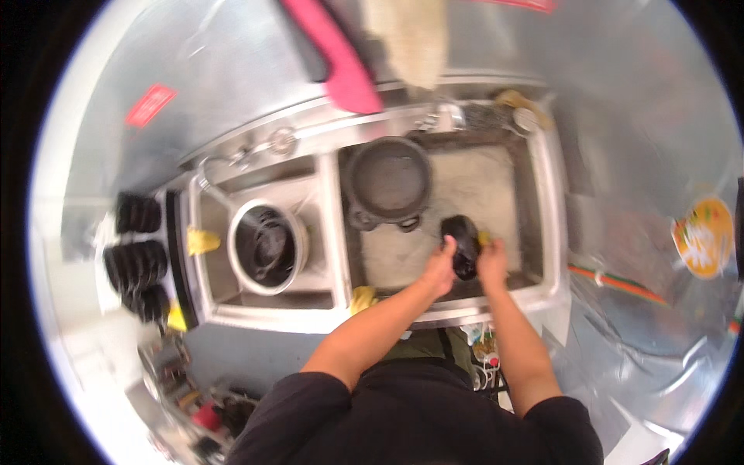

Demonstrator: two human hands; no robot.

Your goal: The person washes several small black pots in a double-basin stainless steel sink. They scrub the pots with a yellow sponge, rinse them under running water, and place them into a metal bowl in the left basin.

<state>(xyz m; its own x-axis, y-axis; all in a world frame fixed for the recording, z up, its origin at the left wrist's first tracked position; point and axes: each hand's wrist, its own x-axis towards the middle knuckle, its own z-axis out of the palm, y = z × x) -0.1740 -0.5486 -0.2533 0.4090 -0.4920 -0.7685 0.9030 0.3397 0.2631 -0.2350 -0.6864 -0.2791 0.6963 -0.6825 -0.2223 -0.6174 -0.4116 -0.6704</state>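
Over the right basin of a steel double sink (555,232), my left hand (442,267) grips the left side of a black bowl-like dish (463,247), tilted on edge. On the dish's right side, my right hand (493,261) holds a small yellow thing (483,237), perhaps a sponge, against it. Cloudy pale water (476,180) fills this basin. A large round dark pan (391,179) sits at its left, with smaller dark rounded pieces (410,223) along its lower edge. My fingers are partly hidden and blurred.
A white bucket (234,244) with black dishes (267,244) stands in the left basin under a faucet (215,189). Stacked black dishes (136,264) lie left of the sink. Yellow cloths (203,241) hang on the rims. A pink-handled tool (349,75) hangs above.
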